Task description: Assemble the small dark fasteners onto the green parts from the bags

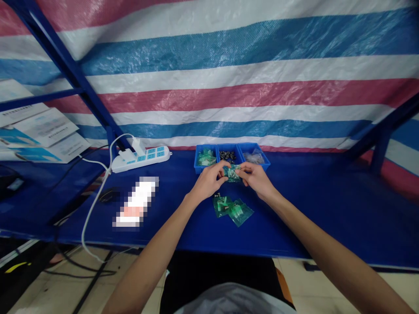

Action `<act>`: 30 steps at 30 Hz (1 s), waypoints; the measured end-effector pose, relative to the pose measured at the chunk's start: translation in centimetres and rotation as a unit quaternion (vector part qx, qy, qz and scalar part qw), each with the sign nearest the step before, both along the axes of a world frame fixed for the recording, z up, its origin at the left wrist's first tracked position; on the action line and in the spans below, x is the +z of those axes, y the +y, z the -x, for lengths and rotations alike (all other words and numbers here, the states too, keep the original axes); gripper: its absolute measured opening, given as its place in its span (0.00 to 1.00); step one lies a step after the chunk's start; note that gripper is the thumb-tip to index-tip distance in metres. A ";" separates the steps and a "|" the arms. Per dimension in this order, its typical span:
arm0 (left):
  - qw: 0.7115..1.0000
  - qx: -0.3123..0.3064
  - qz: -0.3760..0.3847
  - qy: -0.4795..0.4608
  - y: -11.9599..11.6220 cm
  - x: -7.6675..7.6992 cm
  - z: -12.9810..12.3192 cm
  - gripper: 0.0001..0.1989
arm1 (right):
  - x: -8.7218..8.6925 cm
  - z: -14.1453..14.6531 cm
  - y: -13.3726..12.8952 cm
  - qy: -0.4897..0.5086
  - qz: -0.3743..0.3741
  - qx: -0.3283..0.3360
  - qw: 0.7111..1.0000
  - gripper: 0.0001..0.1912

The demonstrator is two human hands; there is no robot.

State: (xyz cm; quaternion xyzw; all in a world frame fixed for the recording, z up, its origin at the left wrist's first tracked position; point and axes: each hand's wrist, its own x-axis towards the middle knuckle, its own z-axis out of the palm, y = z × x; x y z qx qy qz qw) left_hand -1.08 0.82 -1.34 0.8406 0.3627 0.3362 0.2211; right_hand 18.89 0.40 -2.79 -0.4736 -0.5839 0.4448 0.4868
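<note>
Both of my hands hold one small green-tinted plastic bag (233,173) with pale pieces inside, just in front of the blue bins. My left hand (209,179) pinches its left side, and my right hand (257,178) grips its right side. On the table below lie two more green plastic bags, the left one (222,206) partly under the right one (240,212). Small screws (217,196) show at the top of the left bag. Behind my hands, the left bin (197,159) holds green bags, the middle one dark small parts (227,156), the right one clear bags (254,157).
A white power strip (140,160) with plugs and a white cable (87,213) lies left on the blue table (310,209). A blurred-out bright rectangle (137,200) is nearer. White boxes (46,131) stack at far left. Blue frame posts (381,146) flank a striped sheet (229,96).
</note>
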 end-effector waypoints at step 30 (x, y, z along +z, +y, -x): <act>0.987 0.130 -0.094 0.011 0.3 -0.5 -0.1 0.10 | 0.9 0.1 -0.5 -0.150 -0.043 0.085 0.984 0.19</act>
